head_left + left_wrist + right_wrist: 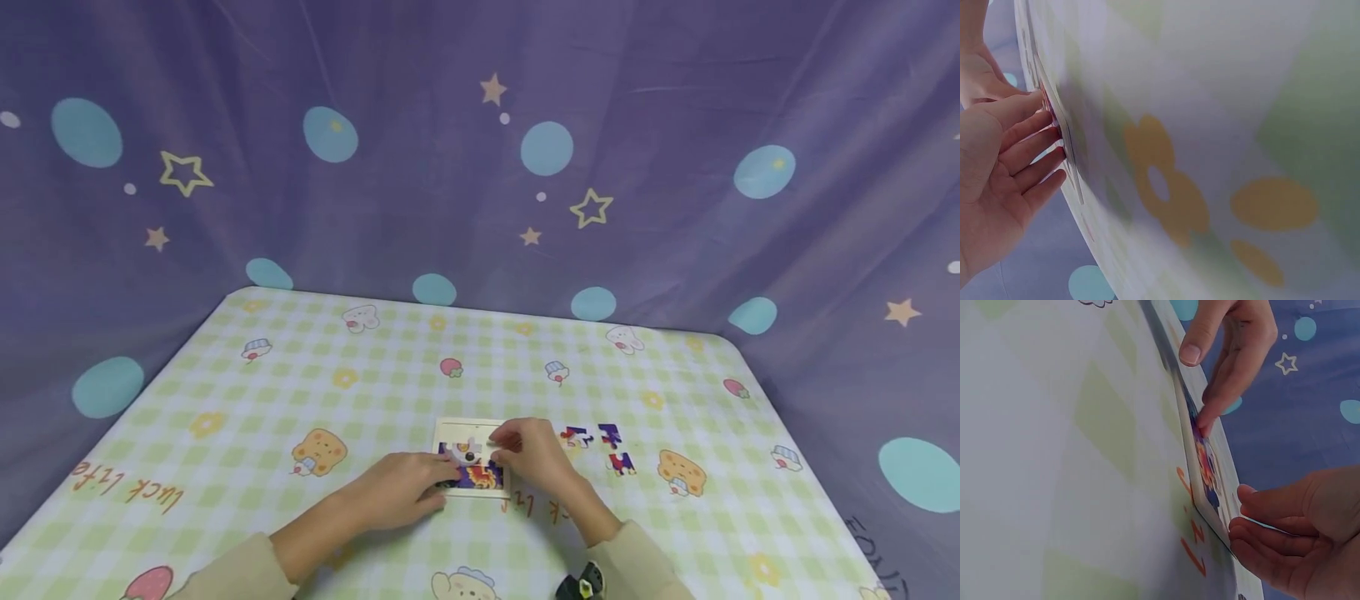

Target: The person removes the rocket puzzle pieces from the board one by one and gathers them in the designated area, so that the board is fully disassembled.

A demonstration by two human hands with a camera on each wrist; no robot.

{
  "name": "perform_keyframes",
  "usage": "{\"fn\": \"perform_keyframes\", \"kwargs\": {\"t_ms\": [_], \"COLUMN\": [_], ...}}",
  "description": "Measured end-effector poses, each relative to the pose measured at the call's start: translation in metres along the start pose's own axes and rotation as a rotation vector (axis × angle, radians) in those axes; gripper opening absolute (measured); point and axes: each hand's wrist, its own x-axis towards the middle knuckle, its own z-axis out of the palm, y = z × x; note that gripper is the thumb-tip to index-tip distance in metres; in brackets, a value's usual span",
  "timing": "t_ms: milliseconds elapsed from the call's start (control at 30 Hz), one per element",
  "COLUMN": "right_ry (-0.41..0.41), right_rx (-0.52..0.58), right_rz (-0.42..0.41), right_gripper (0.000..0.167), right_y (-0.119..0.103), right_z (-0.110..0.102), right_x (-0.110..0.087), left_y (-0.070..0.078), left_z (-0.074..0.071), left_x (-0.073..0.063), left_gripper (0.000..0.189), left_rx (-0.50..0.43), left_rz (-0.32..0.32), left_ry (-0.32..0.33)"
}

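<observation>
A: Where is the puzzle frame (480,493)?

B: On the worktop (405,400), roughly midway between its left and right edges and well in from the far edge.

A: And what lies in it?

B: Joined pieces (482,477) in purple, orange and red along the near side. A grey-and-white piece (467,452) lies beyond them, though I can't tell whether it is seated. Bare cream base shows along the far side.

A: How is the left hand (403,492)?

B: Released — its fingers reach loosely over the frame's left side, tips on the pieces, thumb apart.

A: The right hand (536,454)?

B: Released too, at the frame's right edge, thumb and forefinger parted. Whether its fingertips touch the rim, I can't tell.

A: Any loose pieces?

B: Three, between the frame and the worktop's right edge: a red-and-white piece (579,437) just beside the right hand, a purple piece (610,434) farther right, and a multicoloured piece (622,463) nearer the person — all apart from one another.
</observation>
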Motion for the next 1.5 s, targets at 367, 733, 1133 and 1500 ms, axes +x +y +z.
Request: {"fn": "perform_keyframes", "kwargs": {"t_ms": [367, 733, 1133, 1500], "right_ry": [-0.040, -0.056, -0.040, 0.000], "right_rx": [-0.031, -0.032, 0.018, 0.146], "right_rz": [-0.009, -0.007, 0.020, -0.014], "right_gripper": [0.013, 0.012, 0.005, 0.008], "right_y": [-0.006, -0.010, -0.011, -0.010], "right_z": [0.010, 0.015, 0.015, 0.016], "right_x": [0.007, 0.009, 0.010, 0.011], "left_y": [0.000, -0.002, 0.001, -0.001], "left_z": [-0.004, -0.002, -0.003, -0.001], "left_x": [-0.003, -0.002, -0.002, -0.002], "left_gripper": [0.037, 0.036, 0.035, 0.035], "left_rx": [0.016, 0.024, 0.013, 0.008], "left_rz": [0.042, 0.052, 0.049, 0.056], "left_ry": [-0.018, -0.019, -0.018, -0.011]}}
